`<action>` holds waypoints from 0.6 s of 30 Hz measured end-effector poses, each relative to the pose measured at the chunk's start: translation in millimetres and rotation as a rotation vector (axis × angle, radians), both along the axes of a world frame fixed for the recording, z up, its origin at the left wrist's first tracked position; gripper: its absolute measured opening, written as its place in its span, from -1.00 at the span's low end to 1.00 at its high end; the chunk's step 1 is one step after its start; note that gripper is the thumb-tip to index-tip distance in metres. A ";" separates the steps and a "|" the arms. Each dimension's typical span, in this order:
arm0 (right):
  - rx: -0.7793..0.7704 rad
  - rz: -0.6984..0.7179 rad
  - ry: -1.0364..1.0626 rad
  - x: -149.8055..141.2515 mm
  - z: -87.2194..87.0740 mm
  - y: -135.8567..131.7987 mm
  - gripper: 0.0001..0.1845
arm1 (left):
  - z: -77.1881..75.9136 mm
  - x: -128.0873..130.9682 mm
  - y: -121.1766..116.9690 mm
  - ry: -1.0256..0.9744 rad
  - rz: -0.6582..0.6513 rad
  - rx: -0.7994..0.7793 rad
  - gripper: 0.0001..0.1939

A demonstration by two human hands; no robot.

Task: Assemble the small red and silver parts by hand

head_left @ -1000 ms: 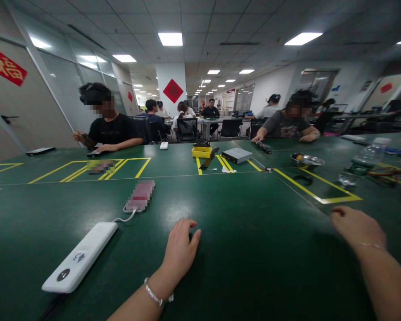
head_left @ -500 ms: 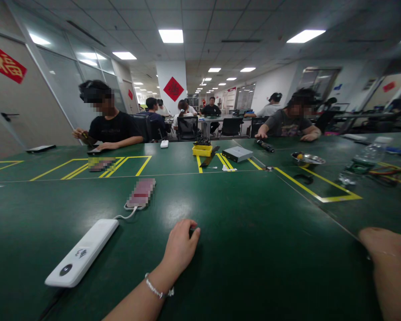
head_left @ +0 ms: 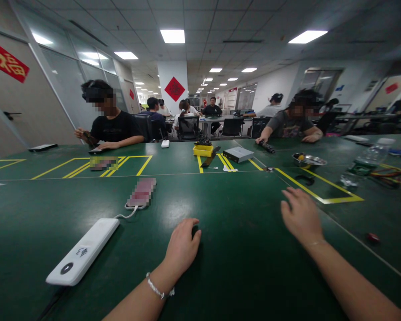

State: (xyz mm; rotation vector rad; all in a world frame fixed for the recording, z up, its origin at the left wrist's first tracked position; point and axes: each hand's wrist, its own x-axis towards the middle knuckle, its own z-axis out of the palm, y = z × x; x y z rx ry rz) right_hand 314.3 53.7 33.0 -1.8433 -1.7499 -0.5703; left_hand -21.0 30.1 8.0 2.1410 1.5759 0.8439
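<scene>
My left hand (head_left: 183,244) rests on the green table (head_left: 234,267), wearing a silvery bracelet (head_left: 155,285) at the wrist. Its fingers bend loosely downward, with the thumb apart from them and nothing visible between. Over the table to the right is my right hand (head_left: 302,217), open and empty, its fingers pointing forward and left. Farther right of that hand lies a small dark red object (head_left: 373,238) whose kind I cannot make out. A phone (head_left: 141,192), blurred on its screen, is cabled to a long white device (head_left: 83,252) left of my left hand.
Beyond the hands stand a yellow bin (head_left: 202,150) and a grey box (head_left: 238,154). At right are a metal bowl (head_left: 316,160) and a plastic bottle (head_left: 366,165). Two co-workers sit opposite; one has a hand at a black cylindrical object (head_left: 266,146). Yellow tape (head_left: 342,199) marks the table.
My right hand has swung from the right edge leftward and forward over the table. The small red object now shows where that hand was. My left hand has hardly moved.
</scene>
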 end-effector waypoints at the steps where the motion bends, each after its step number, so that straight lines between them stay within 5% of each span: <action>1: -0.050 0.132 0.010 -29.9 -1.9 -1.0 -0.51 | -1.0 0.4 -0.4 0.007 -0.019 0.009 -0.69; 4: -0.268 0.484 0.043 -109.8 -13.3 -15.2 -0.52 | -5.0 2.1 -2.0 0.051 -0.080 0.050 -0.56; 7: -0.468 0.679 0.066 -157.4 -23.2 -35.4 -0.50 | -7.2 4.1 -4.0 0.136 -0.169 0.069 -0.50; 13: -0.610 0.882 0.086 -159.1 -10.9 -44.7 -0.58 | -1.6 5.2 -7.7 0.229 -0.238 0.005 -0.57; 15: -0.560 0.822 0.089 -140.8 -1.7 -35.9 -0.65 | 0.0 4.1 -7.9 0.229 -0.239 -0.006 -0.57; 18: -0.423 0.415 0.045 -86.1 6.5 -15.7 -0.66 | 1.6 2.4 -7.7 0.221 -0.251 -0.019 -0.58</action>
